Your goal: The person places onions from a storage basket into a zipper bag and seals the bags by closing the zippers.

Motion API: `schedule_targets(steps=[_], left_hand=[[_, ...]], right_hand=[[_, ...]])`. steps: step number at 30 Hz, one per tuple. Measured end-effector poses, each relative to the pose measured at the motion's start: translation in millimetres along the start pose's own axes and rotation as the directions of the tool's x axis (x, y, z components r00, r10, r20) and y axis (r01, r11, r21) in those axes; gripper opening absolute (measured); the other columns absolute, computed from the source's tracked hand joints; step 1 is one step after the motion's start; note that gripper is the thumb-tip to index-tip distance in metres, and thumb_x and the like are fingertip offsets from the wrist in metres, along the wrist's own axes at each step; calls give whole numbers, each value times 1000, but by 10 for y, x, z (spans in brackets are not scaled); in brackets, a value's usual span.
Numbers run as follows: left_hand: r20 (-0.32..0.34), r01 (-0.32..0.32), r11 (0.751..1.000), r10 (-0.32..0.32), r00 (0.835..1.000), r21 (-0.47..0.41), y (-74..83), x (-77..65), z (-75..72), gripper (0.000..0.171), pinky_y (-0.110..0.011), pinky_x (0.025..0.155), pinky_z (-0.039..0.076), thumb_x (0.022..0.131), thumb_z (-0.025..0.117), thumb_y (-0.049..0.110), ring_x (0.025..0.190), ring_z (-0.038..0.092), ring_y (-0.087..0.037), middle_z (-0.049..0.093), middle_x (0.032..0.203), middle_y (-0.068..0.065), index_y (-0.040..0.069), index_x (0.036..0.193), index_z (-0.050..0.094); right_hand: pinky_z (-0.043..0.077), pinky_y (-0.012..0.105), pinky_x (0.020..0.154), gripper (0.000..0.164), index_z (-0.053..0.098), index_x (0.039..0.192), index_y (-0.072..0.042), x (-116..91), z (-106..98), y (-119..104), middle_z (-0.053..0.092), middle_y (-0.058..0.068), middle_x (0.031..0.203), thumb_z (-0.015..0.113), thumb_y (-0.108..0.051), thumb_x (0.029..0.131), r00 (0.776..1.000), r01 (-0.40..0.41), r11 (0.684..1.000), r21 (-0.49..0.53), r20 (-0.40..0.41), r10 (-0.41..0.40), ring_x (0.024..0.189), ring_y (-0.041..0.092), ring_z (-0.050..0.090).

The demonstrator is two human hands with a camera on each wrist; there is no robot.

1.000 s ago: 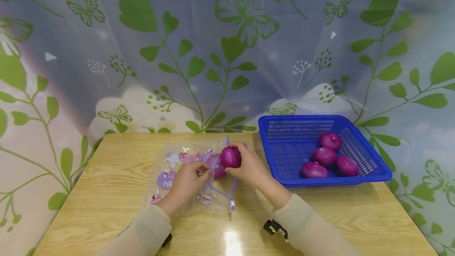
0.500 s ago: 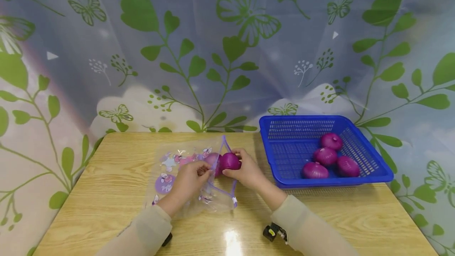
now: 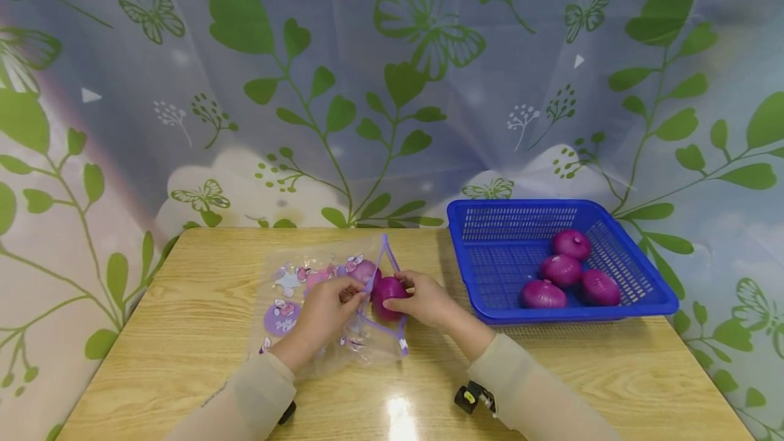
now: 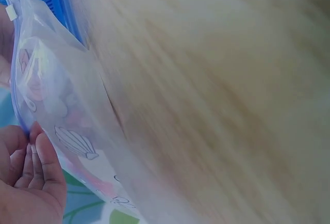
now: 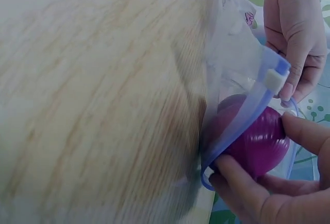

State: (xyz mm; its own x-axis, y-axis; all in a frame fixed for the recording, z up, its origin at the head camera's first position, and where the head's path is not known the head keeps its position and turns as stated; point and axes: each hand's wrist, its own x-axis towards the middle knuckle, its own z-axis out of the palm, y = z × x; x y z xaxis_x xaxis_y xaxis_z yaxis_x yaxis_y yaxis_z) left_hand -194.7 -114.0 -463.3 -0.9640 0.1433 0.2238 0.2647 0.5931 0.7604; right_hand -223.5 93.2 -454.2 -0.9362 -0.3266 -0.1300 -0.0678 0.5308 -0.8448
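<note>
A clear zip bag (image 3: 284, 291) with pink and purple cartoon prints lies on the table, its purple-edged mouth facing right. My left hand (image 3: 327, 312) pinches the upper edge of that mouth between thumb and fingers. In the bag's opening, my right hand (image 3: 425, 301) grips a purple-red onion (image 5: 263, 144) with thumb and fingertips; the onion is partly behind the bag's edge in the right wrist view. Another onion (image 3: 363, 272) shows through the plastic inside the bag. A white slider (image 5: 275, 81) sits on the zip at the near end of the mouth.
To the right stands a blue plastic basket (image 3: 490, 308) holding several onions (image 3: 560, 269). The wooden table (image 3: 184, 332) ends at a patterned curtain (image 3: 343, 87) behind it. A small black device (image 3: 468, 398) hangs at the right wrist.
My right hand has lowered the onion and moved it left, from above the bag's mouth into it. The left hand keeps its pinch on the edge, and the opening looks wider.
</note>
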Motion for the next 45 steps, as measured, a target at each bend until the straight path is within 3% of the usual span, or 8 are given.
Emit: schedule_targets(steps=[7, 14, 20, 31, 41, 45], left_hand=[[-1, -1, 1000, 1, 1000, 0, 4, -8, -10, 6, -22, 66, 56, 90, 74, 8, 74, 63, -9, 69, 82, 4, 12, 95, 75], [-4, 4, 1000, -4, 1000, 28, -8, -7, -10, 6, -22, 65, 56, 91, 74, 9, 75, 64, -9, 70, 85, 3, 12, 96, 75], [-11, -4, 1000, 5, 1000, 24, 13, -3, -28, 7, -23, 67, 56, 91, 74, 10, 75, 64, -9, 72, 87, 2, 11, 97, 75], [-13, -19, 1000, 19, 1000, -6, 56, 1, -37, 8, -21, 66, 56, 90, 75, 10, 75, 64, -9, 72, 87, 3, 12, 99, 75], [-13, -3, 998, 2, 1000, -65, 88, -3, -64, 9, -20, 66, 56, 90, 74, 8, 76, 66, -11, 72, 89, 0, 11, 99, 75], [-24, 2, 997, -4, 1000, -73, 66, -8, -66, 10, -21, 67, 57, 90, 74, 8, 77, 67, -11, 73, 88, 1, 11, 99, 75]], right_hand=[[60, 41, 83, 55, 46, 140, 11, -1, 13, 33, 55, 27, 124, 68, -11, 95, 988, -52, 974, 220, 151, 18, 107, 39, 65], [57, 46, 89, 48, 43, 135, 17, 11, 32, 67, 53, 31, 126, 64, 0, 95, 982, -72, 920, 386, 187, -1, 110, 41, 63], [59, 43, 86, 44, 51, 132, 14, 6, 30, 72, 56, 27, 121, 66, -1, 94, 986, -60, 924, 378, 165, -3, 102, 33, 67], [57, 40, 90, 37, 53, 133, 12, 27, 50, 79, 52, 30, 135, 59, 0, 98, 981, -22, 928, 372, 187, -51, 111, 37, 64], [59, 40, 86, 34, 54, 130, 15, 62, 144, 56, 56, 28, 123, 58, 1, 99, 983, -10, 913, 408, 170, -65, 103, 39, 67], [59, 42, 86, 34, 54, 130, 14, 19, 81, 29, 57, 28, 123, 58, 0, 99, 983, 13, 935, 354, 166, -76, 103, 41, 68]])
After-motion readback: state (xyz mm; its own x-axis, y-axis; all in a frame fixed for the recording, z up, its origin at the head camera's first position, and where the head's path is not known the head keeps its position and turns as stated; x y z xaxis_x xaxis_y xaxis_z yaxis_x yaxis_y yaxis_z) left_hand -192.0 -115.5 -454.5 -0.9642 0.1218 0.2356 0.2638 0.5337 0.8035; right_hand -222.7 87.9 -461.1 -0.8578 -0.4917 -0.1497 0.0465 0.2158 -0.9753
